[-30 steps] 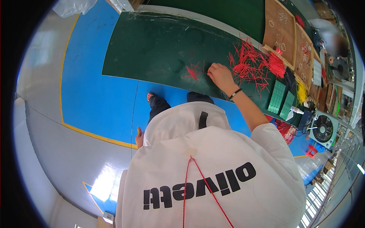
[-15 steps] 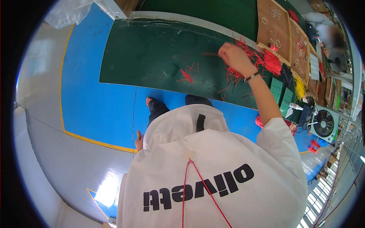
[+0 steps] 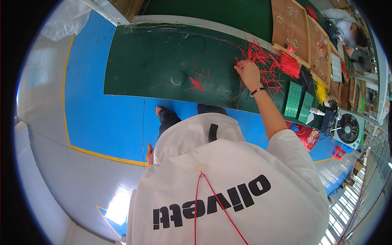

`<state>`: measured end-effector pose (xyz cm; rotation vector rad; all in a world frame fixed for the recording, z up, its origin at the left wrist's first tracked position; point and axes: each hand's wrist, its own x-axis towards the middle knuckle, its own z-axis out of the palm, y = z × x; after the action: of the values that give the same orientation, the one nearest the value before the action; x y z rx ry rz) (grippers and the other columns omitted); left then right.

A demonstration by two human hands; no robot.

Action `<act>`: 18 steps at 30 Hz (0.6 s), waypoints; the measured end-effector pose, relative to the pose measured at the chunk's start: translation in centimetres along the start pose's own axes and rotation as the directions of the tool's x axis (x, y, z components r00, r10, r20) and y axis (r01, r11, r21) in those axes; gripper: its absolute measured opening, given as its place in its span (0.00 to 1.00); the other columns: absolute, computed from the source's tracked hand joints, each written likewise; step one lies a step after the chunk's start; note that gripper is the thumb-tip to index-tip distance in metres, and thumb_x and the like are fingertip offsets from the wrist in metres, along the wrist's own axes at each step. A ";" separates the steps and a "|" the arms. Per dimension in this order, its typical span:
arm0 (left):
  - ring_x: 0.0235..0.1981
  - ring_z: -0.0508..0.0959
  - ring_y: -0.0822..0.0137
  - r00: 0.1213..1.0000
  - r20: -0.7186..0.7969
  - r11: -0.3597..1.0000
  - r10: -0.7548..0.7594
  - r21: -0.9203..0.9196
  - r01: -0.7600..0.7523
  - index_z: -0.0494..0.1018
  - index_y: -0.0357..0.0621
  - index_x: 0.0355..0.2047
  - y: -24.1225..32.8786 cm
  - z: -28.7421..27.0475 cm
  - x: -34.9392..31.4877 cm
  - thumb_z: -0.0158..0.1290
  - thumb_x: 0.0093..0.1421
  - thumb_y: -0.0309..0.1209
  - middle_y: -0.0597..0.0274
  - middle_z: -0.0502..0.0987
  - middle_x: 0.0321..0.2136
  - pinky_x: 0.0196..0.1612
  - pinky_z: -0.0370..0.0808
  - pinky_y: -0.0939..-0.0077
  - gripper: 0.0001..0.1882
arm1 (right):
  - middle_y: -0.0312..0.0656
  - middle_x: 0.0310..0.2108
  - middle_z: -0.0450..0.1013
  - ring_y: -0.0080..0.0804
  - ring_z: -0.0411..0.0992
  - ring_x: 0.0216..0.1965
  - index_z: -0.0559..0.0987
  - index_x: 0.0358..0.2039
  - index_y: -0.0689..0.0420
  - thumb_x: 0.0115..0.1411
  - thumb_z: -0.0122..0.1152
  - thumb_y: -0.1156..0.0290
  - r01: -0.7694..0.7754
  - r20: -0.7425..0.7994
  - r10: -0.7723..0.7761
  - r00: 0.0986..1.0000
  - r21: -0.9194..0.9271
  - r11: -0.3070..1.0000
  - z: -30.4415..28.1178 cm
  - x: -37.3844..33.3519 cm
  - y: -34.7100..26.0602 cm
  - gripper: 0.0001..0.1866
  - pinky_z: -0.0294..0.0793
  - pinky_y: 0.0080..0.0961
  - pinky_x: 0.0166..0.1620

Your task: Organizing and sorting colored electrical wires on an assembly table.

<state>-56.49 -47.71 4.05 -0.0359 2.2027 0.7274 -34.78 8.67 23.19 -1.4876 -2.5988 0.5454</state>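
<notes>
My right hand [image 3: 248, 72] is over the green worktop [image 3: 143, 53], its thumb and fingers pinched together. A bit of red shows at the fingertips, beside the left edge of a loose heap of thin red wire-like strands [image 3: 267, 65]. A smaller scatter of the same red strands [image 3: 197, 83] lies to the left, near the front edge. My left hand [image 3: 150, 157] hangs low beside my body, mostly hidden by my white shirt. Its fingers look curled round a small yellowish thing [image 3: 149, 148], too small to name.
A neat red bundle [image 3: 290, 64], shallow wooden trays [image 3: 292, 30], green boards [image 3: 294, 99], a yellow bundle [image 3: 321, 90] and a white bottle [image 3: 317, 111] stand rightward. A fan [image 3: 348, 130] is farther right. Another person [image 3: 345, 26] is at the far right.
My right hand has moved slightly left and toward me. The red strand trailing left from its fingers no longer shows there; a long strand now lies beyond the hand.
</notes>
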 end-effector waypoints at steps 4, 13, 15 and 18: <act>0.20 0.69 0.74 1.000 0.004 1.000 -0.016 0.002 0.016 0.72 0.34 0.25 1.8 0.0 -0.8 0.51 0.51 0.42 0.59 0.72 0.16 0.26 0.66 0.73 0.18 | 0.42 0.26 0.71 0.40 0.71 0.29 0.76 0.25 0.55 0.46 0.58 0.67 0.009 -0.063 -0.015 0.998 -0.092 0.996 0.9 0.1 -0.4 0.07 0.71 0.33 0.32; 0.19 0.68 0.72 0.997 -0.042 0.997 0.058 0.048 -0.056 0.71 0.35 0.23 5.7 -1.4 -2.1 0.50 0.51 0.41 0.59 0.72 0.16 0.25 0.66 0.72 0.17 | 0.46 0.27 0.71 0.44 0.72 0.30 0.74 0.24 0.59 0.48 0.53 0.68 -0.041 0.014 0.048 0.999 -0.317 0.947 1.2 1.6 -0.8 0.08 0.73 0.36 0.31; 0.19 0.67 0.72 0.997 -0.005 0.997 0.079 0.020 -0.079 0.71 0.35 0.22 6.4 -1.2 -2.7 0.50 0.51 0.41 0.59 0.71 0.15 0.24 0.65 0.72 0.18 | 0.47 0.28 0.72 0.44 0.72 0.30 0.74 0.24 0.60 0.47 0.53 0.68 -0.047 0.012 0.054 0.998 -0.333 0.942 1.1 1.3 -0.6 0.09 0.72 0.35 0.31; 0.18 0.67 0.74 0.995 -0.004 0.995 0.104 -0.002 -0.104 0.71 0.35 0.22 6.5 -1.3 -3.4 0.51 0.51 0.41 0.60 0.70 0.14 0.23 0.64 0.72 0.18 | 0.47 0.27 0.72 0.39 0.73 0.29 0.74 0.27 0.63 0.48 0.54 0.67 -0.028 0.154 0.035 0.988 -0.047 0.998 0.8 0.3 -0.8 0.11 0.72 0.29 0.32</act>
<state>-56.74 -43.65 10.24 0.0765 2.2201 0.7874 -35.83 8.37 22.73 -1.5619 -2.7244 0.6337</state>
